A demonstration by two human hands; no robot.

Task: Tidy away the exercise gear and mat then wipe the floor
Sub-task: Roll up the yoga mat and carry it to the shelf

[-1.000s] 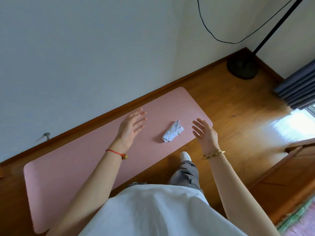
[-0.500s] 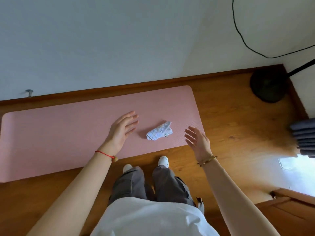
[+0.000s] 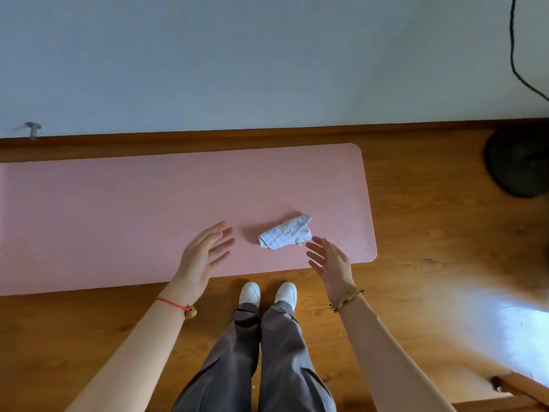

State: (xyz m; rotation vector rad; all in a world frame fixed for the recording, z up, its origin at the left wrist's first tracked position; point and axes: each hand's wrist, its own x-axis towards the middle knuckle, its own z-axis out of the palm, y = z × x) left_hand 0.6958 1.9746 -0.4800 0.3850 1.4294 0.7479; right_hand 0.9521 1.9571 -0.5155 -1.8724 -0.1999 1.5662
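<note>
A pink exercise mat (image 3: 118, 209) lies flat on the wooden floor along the wall, its left end running out of view. A crumpled white and blue cloth (image 3: 285, 232) sits on the mat near its right end. My left hand (image 3: 205, 251) hovers over the mat's near edge, left of the cloth, with fingers straight and spread, holding nothing. My right hand (image 3: 329, 261) is stretched out just right of and below the cloth, fingers straight, fingertips close to the cloth and holding nothing.
My two white shoes (image 3: 267, 292) stand on the wood floor (image 3: 430, 248) just short of the mat. A round black stand base (image 3: 518, 165) sits at the right by the skirting. A black cable (image 3: 517, 55) hangs on the wall. A wooden furniture corner (image 3: 523, 391) is at bottom right.
The view has swung so the mat lies level. Both hands have come lower and closer to the cloth; the right hand's fingertips are now next to it.
</note>
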